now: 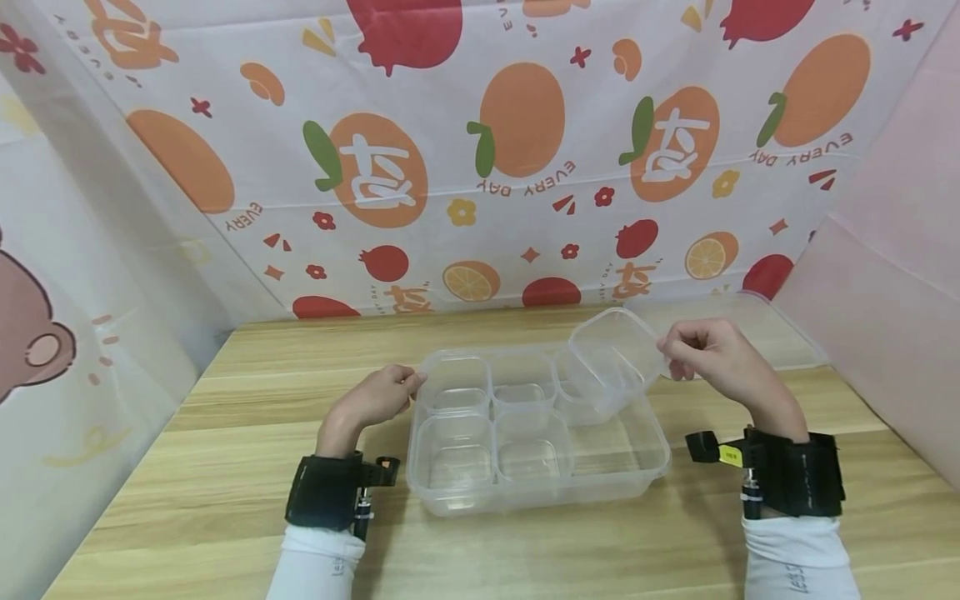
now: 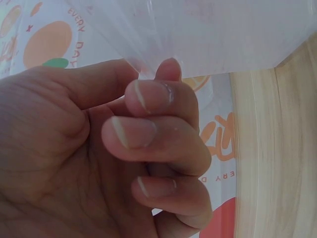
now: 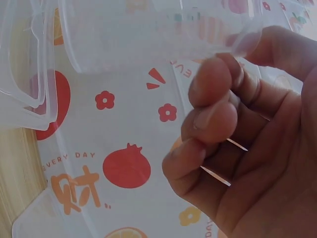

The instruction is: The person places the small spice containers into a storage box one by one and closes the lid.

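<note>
A large clear plastic container (image 1: 540, 493) sits on the table with several small clear boxes (image 1: 456, 450) in its left and middle parts. At its left rim, the thumb and curled fingers of my left hand (image 1: 378, 393) pinch the edge; the left wrist view shows the clear wall (image 2: 223, 44) just above the fingertips. My right hand (image 1: 708, 354) pinches the rim of another small clear box (image 1: 618, 346). Held tilted, this box overlaps the back right of the container in the head view. Bare container floor (image 1: 611, 446) shows at the front right.
A flat clear lid (image 1: 780, 337) lies at the back right of the wood-grain table (image 1: 225, 467). Behind stands a fruit-printed cloth (image 1: 450, 150), with a pink cloth (image 1: 900, 208) on the right and a white one (image 1: 112, 275) on the left.
</note>
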Tool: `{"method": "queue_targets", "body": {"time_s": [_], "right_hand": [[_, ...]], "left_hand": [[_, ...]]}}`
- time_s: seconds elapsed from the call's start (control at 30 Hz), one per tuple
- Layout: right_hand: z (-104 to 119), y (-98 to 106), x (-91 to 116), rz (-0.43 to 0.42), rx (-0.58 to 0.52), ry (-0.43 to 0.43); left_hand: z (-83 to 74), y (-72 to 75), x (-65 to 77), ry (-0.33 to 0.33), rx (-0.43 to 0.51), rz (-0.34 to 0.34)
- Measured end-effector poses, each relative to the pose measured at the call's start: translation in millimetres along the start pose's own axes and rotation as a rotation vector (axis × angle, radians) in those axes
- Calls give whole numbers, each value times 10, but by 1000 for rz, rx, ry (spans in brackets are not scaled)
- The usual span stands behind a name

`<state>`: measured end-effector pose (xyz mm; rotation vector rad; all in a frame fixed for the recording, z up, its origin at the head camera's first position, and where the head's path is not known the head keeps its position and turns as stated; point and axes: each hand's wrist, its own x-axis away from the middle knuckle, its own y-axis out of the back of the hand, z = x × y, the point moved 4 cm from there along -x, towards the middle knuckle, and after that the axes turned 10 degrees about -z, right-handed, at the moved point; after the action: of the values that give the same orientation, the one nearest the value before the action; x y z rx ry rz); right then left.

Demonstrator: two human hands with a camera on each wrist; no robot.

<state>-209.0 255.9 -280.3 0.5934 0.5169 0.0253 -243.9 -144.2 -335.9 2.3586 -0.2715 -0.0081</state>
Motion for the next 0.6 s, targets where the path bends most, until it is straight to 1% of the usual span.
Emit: {"method": "queue_targets", "body": {"time_s": [0.17,0.37,0.6], "right_hand": [[4,6,5,27,15,-2],[-19,8,12,52,4,-12],[-31,-6,20,70,17,-28]], "left_hand": [[-2,6,1,-3,-10,0],[-15,15,-1,-6,-13,-5],[-6,1,9,-3,-13,-2]]}}
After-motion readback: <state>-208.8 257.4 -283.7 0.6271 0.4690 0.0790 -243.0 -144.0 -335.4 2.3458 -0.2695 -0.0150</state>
